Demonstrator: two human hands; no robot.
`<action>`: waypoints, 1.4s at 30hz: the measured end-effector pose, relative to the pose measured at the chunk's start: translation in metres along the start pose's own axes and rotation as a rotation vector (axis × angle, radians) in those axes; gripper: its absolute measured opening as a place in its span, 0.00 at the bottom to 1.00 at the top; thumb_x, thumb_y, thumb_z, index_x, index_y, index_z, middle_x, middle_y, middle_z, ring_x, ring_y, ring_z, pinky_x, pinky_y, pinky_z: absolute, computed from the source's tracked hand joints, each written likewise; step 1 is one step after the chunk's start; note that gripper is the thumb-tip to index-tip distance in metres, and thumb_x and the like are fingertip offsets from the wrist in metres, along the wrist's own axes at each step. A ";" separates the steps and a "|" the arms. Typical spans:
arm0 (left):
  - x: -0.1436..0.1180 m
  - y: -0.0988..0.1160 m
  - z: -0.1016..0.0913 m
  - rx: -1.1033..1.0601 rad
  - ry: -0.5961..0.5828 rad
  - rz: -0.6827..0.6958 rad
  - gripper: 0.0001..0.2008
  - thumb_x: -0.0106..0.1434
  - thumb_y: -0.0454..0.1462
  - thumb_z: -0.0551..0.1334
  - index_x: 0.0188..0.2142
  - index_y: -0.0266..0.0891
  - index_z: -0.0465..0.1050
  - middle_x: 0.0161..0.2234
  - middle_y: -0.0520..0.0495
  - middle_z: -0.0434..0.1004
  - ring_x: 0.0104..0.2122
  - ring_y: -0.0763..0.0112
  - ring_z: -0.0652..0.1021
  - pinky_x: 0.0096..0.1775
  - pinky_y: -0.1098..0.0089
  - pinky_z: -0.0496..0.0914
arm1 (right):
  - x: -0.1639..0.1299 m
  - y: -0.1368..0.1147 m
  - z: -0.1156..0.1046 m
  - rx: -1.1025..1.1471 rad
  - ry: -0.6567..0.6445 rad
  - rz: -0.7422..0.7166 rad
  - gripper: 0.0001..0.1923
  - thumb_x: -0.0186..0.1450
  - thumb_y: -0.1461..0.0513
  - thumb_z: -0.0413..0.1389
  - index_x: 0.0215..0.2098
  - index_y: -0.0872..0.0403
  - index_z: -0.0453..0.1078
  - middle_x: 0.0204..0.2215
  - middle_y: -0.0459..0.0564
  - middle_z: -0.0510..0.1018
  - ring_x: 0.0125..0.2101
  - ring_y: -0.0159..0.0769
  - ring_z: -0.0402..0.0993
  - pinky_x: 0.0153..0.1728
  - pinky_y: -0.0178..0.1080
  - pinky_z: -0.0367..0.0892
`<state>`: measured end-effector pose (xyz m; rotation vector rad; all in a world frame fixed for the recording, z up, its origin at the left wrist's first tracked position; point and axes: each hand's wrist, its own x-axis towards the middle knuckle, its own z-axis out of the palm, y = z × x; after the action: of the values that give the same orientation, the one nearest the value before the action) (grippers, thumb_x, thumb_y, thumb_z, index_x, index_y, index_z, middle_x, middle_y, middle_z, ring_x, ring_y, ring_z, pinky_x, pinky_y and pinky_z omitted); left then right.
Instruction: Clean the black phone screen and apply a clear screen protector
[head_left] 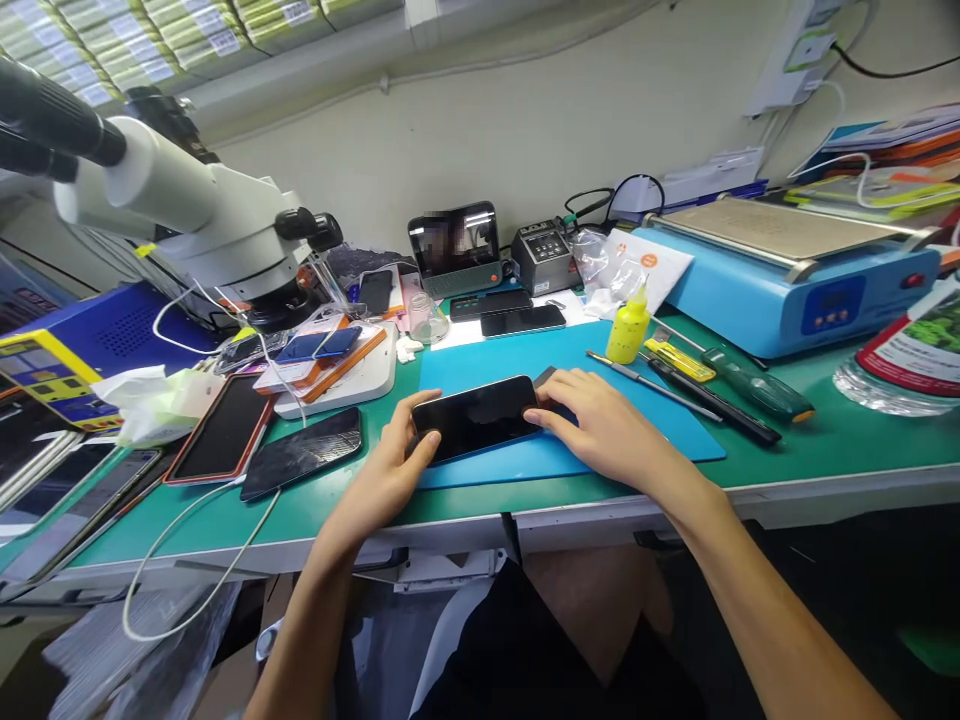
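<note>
Around the mat (577, 345), we have a crowded counter (817, 455). Left of the mat lie a second phone (304, 452) with a white cable (150, 535) running by it, an orange-rimmed tablet (221, 430) and crumpled tissue (154, 405); farther back on that side, a microscope (232, 220) leans over a loaded white board (367, 375). Behind the mat we see a jar (427, 318), a third phone (523, 321) on white paper, a small display (456, 250) and a grey station (545, 257). At its right edge stands a yellow bottle (628, 330), with a thin tool (652, 384) lying across that edge; a black tool (712, 400) and a screwdriver (757, 386) lie just beyond, a blue heater (795, 300) and a water bottle (911, 360) farther right. The phone (480, 418), dark screen facing us, is tilted over the mat's front part; we cannot tell whether its lower edge touches the mat. Our left hand (396, 455) has its grip clamped on the left end, thumb in front. Our right hand (600, 420) has its grip closed on the right end, thumb at the screen's edge, fingers bent behind, near a small dark piece (544, 377).
</note>
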<state>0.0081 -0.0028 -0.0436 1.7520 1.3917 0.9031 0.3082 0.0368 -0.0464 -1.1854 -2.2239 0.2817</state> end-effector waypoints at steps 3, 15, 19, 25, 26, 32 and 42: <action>0.001 0.000 0.001 -0.043 -0.030 -0.004 0.24 0.75 0.50 0.61 0.67 0.48 0.64 0.45 0.48 0.74 0.51 0.59 0.76 0.55 0.62 0.68 | 0.000 0.000 0.000 0.002 0.000 -0.002 0.09 0.77 0.55 0.57 0.41 0.50 0.75 0.44 0.52 0.82 0.46 0.48 0.76 0.50 0.50 0.69; 0.005 -0.001 0.003 -0.126 -0.009 0.006 0.23 0.77 0.54 0.56 0.62 0.45 0.68 0.51 0.46 0.80 0.51 0.61 0.78 0.56 0.64 0.70 | -0.002 -0.002 0.001 -0.026 0.007 -0.001 0.10 0.77 0.54 0.57 0.40 0.50 0.74 0.44 0.52 0.82 0.45 0.48 0.76 0.52 0.52 0.69; 0.005 0.000 0.001 -0.072 0.031 -0.005 0.22 0.78 0.52 0.54 0.64 0.49 0.71 0.60 0.47 0.77 0.61 0.57 0.75 0.65 0.61 0.64 | -0.002 -0.004 0.000 -0.030 0.014 0.001 0.10 0.76 0.54 0.58 0.41 0.50 0.75 0.44 0.52 0.82 0.45 0.48 0.77 0.52 0.52 0.69; 0.004 -0.001 0.004 -0.044 0.008 -0.007 0.25 0.76 0.48 0.57 0.69 0.47 0.65 0.55 0.45 0.79 0.58 0.57 0.78 0.65 0.55 0.67 | -0.002 -0.004 0.001 -0.025 0.034 0.003 0.11 0.76 0.53 0.58 0.40 0.50 0.74 0.44 0.52 0.82 0.45 0.48 0.78 0.52 0.52 0.70; 0.004 -0.001 0.004 -0.043 0.003 -0.003 0.26 0.75 0.48 0.59 0.69 0.47 0.64 0.57 0.44 0.79 0.60 0.57 0.77 0.66 0.55 0.67 | -0.002 -0.004 0.001 -0.022 0.037 0.003 0.11 0.76 0.53 0.58 0.39 0.50 0.74 0.44 0.52 0.82 0.44 0.48 0.78 0.52 0.52 0.70; 0.004 -0.001 0.004 -0.018 0.000 -0.016 0.38 0.66 0.45 0.70 0.72 0.49 0.60 0.61 0.42 0.76 0.62 0.52 0.77 0.67 0.52 0.67 | -0.001 0.000 0.003 0.001 0.033 0.002 0.12 0.76 0.52 0.58 0.39 0.50 0.74 0.43 0.52 0.82 0.45 0.48 0.77 0.49 0.50 0.70; 0.007 -0.015 0.005 0.165 0.070 0.039 0.39 0.66 0.49 0.73 0.69 0.50 0.59 0.67 0.40 0.69 0.64 0.50 0.73 0.64 0.51 0.68 | 0.001 -0.002 0.003 -0.029 0.031 0.031 0.13 0.76 0.51 0.58 0.44 0.51 0.78 0.47 0.53 0.82 0.49 0.50 0.77 0.52 0.52 0.70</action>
<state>0.0069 0.0062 -0.0582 1.8921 1.5187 0.8998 0.3050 0.0371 -0.0476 -1.2326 -2.1919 0.2424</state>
